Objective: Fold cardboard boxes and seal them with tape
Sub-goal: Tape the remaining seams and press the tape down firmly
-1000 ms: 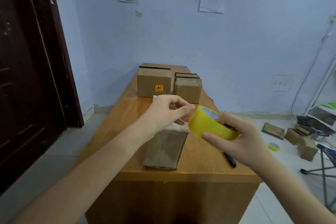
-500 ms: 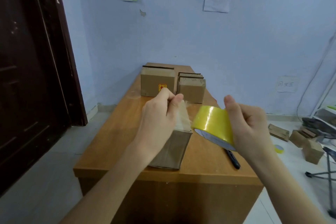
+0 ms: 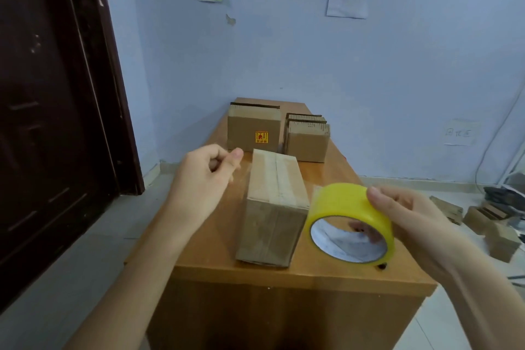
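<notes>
A folded cardboard box (image 3: 272, 207) lies lengthwise on the wooden table (image 3: 284, 275), with clear tape along its top seam. My right hand (image 3: 412, 224) grips a yellow tape roll (image 3: 341, 202) just right of the box, held above the table. My left hand (image 3: 199, 182) is raised left of the box's far end, thumb and forefinger pinching the free end of the tape. The clear strip between hand and roll spans the box top and is barely visible.
Two stacks of flat cardboard boxes (image 3: 252, 131) (image 3: 308, 139) stand at the table's far end. A black pen tip (image 3: 382, 266) shows under the roll. A dark door (image 3: 56, 122) is on the left. Cardboard pieces (image 3: 483, 219) lie on the floor at right.
My hands have moved apart: the left has pulled the tape end leftward, the right has carried the roll down and right. The box, earlier hidden behind the hands, is now in plain view.
</notes>
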A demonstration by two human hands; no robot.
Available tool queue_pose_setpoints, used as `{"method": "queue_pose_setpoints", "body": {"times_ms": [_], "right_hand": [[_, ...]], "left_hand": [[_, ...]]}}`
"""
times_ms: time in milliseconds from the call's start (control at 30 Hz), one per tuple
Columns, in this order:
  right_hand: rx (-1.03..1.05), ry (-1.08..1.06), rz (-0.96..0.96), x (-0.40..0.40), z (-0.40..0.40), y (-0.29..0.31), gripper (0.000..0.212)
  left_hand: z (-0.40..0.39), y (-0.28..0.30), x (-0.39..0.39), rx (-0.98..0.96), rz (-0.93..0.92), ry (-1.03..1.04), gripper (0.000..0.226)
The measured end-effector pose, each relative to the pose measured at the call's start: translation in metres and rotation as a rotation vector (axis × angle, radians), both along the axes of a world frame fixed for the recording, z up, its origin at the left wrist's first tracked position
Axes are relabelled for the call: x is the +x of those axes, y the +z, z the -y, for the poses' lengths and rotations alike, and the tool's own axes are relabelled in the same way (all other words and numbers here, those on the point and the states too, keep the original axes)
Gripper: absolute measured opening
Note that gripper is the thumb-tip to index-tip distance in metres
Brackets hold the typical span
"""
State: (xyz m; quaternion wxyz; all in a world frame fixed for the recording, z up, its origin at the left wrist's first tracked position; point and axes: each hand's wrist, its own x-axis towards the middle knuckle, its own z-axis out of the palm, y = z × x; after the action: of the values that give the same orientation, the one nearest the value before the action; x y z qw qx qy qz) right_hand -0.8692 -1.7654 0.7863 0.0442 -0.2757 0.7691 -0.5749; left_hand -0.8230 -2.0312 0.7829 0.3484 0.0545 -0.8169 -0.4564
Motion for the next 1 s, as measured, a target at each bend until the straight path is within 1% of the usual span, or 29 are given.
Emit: {"method": "queue_pose_setpoints", "body": {"times_ms": [33,67,100,133,233,333,400,433,500,567,667,800,1000], "right_hand": [[-0.071,-0.02,0.024,-0.002,0.0,-0.006,0.081],[-0.131,-0.057,0.026,-0.002,0.004,-0.01,0.066],[-0.16,-0.105,-0.008,-0.003,0.009,-0.013,0.049],[-0.155,-0.166,-0.071,-0.002,0.015,-0.013,0.042],[-0.059,-0.313,-0.316,-0.004,0.03,-0.009,0.048],[0.134,-0.363,-0.464,-0.009,0.03,-0.008,0.057],[0.291,-0.409,-0.52,-0.011,0.024,-0.008,0.056],[0.325,-0.426,-0.51,-0.012,0.02,-0.007,0.054],[0.398,-0.421,-0.451,-0.018,0.013,-0.004,0.06],[0.53,-0.394,-0.389,-0.024,0.012,-0.002,0.067],[0.7,-0.334,-0.302,-0.037,0.016,-0.005,0.071],[0.762,-0.279,-0.242,-0.053,0.025,-0.005,0.064],[0.866,-0.219,-0.181,-0.074,0.034,-0.001,0.066]], "left_hand": [[0.002,-0.003,0.0,0.039,0.018,-0.01,0.03],[0.004,-0.006,-0.001,0.056,0.039,-0.011,0.031],[0.003,-0.009,-0.002,0.042,0.065,0.007,0.032],[0.001,-0.011,-0.004,0.002,0.094,0.043,0.033],[-0.008,-0.019,-0.006,-0.135,0.174,0.16,0.03],[-0.005,-0.025,-0.004,-0.178,0.143,0.239,0.029],[0.002,-0.023,-0.001,-0.202,0.122,0.24,0.03],[0.004,-0.021,-0.001,-0.224,0.138,0.217,0.031],[0.005,-0.019,-0.004,-0.228,0.162,0.167,0.032],[0.003,-0.023,-0.009,-0.188,0.162,0.139,0.033],[0.004,-0.033,-0.014,-0.129,0.19,0.119,0.032],[0.013,-0.035,-0.017,-0.022,0.182,0.089,0.036],[0.022,-0.035,-0.024,0.002,0.205,0.062,0.036]]}}
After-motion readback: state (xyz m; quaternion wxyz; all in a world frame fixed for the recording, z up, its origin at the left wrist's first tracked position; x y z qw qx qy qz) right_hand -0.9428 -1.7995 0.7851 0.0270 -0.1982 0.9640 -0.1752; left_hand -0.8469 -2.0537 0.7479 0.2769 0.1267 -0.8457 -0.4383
